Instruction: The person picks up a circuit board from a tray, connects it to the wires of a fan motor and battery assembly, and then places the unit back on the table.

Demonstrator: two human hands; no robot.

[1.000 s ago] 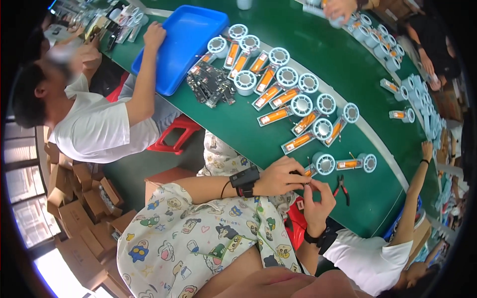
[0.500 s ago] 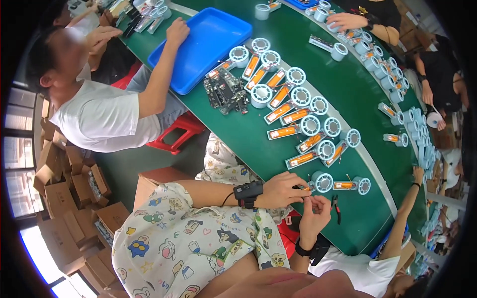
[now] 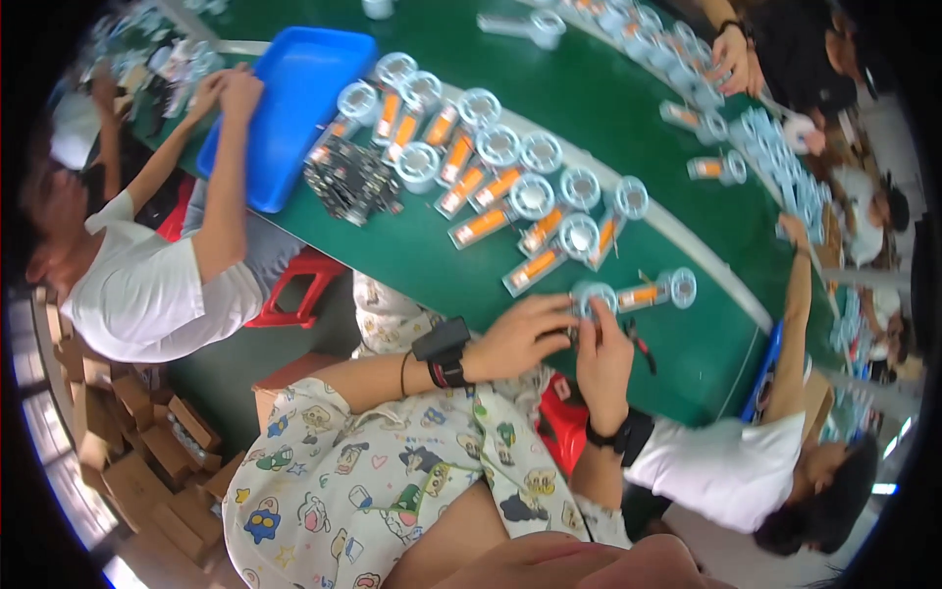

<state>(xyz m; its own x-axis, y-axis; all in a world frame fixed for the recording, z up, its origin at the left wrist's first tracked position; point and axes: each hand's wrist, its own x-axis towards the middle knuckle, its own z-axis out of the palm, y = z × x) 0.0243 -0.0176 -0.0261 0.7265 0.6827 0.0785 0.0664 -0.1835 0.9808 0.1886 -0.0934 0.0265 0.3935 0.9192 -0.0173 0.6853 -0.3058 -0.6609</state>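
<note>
Both my hands meet over the near edge of the green table, at a light-blue handheld fan housing (image 3: 595, 294) with a round grille head. My left hand (image 3: 520, 337) closes its fingers by the handle end, which is mostly hidden. With thumb and fingers, my right hand (image 3: 604, 358) grips the housing just under its head. Just beyond lies another fan housing (image 3: 679, 288), an orange battery in its handle. Beside my right hand rest small pliers (image 3: 640, 349) with red and black grips.
Rows of similar fan housings (image 3: 531, 196) spread across the table (image 3: 412, 280) ahead. Left of them sit a heap of dark circuit boards (image 3: 351, 183) and a blue tray (image 3: 309, 44). A co-worker's hands (image 3: 235, 88) hover by the tray. Another co-worker sits at right.
The view has shifted, so the table's contents sit further left and higher. My right hand has risen onto the fan housing's head. The left co-worker's hands have come together.
</note>
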